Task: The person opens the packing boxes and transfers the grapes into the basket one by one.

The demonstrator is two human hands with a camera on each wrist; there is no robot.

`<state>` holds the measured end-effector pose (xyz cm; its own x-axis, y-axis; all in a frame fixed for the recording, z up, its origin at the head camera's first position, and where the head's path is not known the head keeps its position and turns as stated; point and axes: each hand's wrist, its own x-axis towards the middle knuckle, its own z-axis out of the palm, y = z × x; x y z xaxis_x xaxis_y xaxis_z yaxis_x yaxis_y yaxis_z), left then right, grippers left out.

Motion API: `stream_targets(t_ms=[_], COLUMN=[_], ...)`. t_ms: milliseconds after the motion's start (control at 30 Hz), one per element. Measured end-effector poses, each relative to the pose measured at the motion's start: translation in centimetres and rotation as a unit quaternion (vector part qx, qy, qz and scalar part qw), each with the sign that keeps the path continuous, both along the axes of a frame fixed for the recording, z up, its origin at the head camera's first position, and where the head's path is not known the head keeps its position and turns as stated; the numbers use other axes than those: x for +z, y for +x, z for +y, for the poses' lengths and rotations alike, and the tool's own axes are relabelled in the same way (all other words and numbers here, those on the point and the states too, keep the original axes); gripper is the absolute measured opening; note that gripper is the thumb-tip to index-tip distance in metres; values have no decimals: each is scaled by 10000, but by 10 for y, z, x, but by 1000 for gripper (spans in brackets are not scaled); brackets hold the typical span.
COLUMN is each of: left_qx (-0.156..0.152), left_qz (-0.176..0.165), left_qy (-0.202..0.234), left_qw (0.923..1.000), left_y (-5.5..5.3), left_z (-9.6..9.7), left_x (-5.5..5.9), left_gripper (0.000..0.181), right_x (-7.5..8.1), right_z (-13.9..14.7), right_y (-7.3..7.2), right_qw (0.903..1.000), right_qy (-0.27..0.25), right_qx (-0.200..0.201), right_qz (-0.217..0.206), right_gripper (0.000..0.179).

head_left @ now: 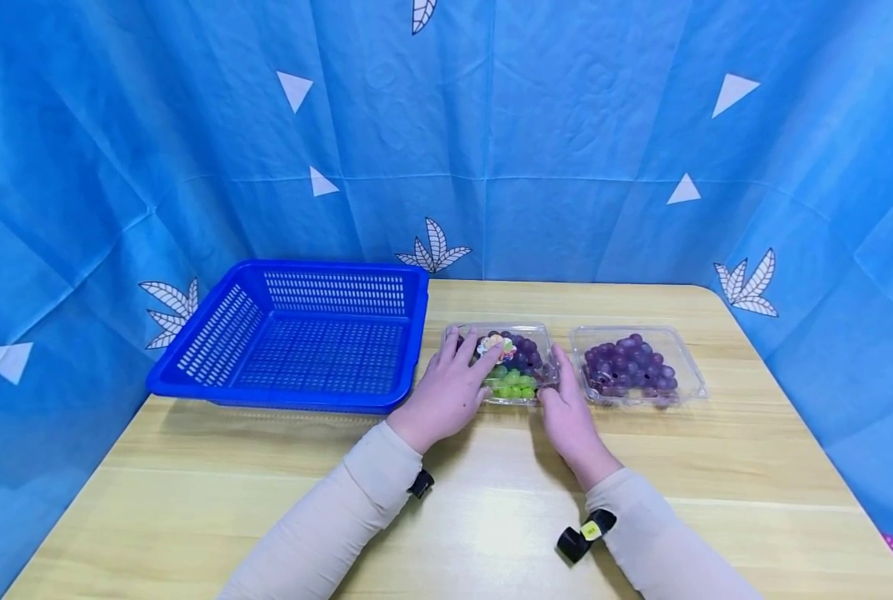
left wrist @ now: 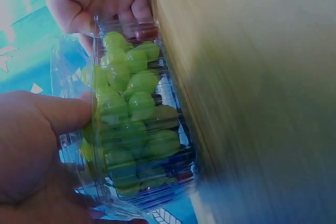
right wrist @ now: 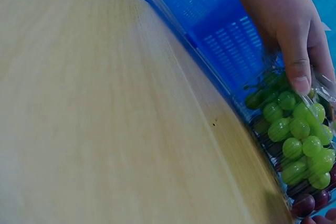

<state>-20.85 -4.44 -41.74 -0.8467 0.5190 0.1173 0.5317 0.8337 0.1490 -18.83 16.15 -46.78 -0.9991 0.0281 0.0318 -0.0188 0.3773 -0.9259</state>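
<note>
A clear plastic clamshell box (head_left: 514,400) of green grapes (head_left: 512,385) and dark purple grapes (head_left: 525,354) stands on the table, a round colourful sticker (head_left: 496,349) on its lid. My left hand (head_left: 450,387) grips its left part, fingers over the lid and thumb (right wrist: 300,80) at the near edge. At the right end my right hand (head_left: 570,417) holds the box, thumb and fingers at its side; its fingertips (left wrist: 147,32) touch the plastic in the left wrist view. Whether the lid is fully closed, I cannot tell.
A second clear box (head_left: 682,358) with purple grapes (head_left: 630,367) stands right of the held one. On the left is a blue perforated plastic basket (head_left: 416,333) with nothing in it. A blue patterned curtain (head_left: 566,125) hangs behind the wooden table (head_left: 476,517).
</note>
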Motion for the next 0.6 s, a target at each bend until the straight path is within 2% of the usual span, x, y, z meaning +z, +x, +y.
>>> stream_targets(t_ms=[300,600], left_qx=[-176,-184], left_qz=[-98,-388], left_qy=[23,47], left_qw=[9998,9991], left_y=[0,-1], left_z=[-3,-1], left_x=[-1,4], left_gripper=[58,75], right_x=[-1,0], right_z=[-2,-1], right_y=[3,3], right_qw=[9999,10000], right_qy=[-65,-7], right_qx=[-30,17], right_qz=[-155,-57], right_gripper=[73,72])
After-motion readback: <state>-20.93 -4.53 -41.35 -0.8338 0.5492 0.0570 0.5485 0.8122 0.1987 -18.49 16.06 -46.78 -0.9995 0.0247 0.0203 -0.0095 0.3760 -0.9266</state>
